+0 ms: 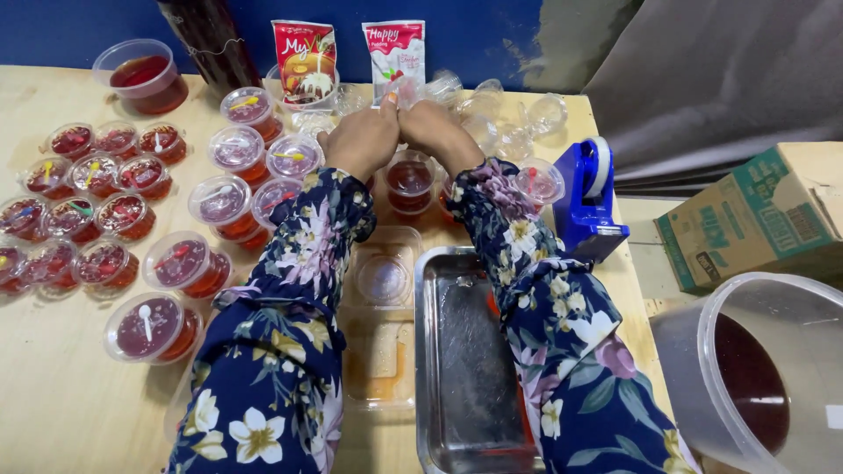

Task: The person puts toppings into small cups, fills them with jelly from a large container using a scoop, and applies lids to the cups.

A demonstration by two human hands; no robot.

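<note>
Jelly cup (410, 182) below both hands, left hand (364, 139), right hand (436, 132), fingertips pinched together, contents unclear.

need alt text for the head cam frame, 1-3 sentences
Seen from above, a person in floral sleeves brings the left hand and right hand together over an open cup of red jelly on a wooden table. Lidded jelly cups crowd the left; a metal tray lies below the hands and a blue tape dispenser stands right.

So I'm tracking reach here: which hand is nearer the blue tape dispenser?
Right. The right hand is up at the table's far side, left of the blue tape dispenser; the left hand touches it on its far side, farther from the dispenser.
</note>
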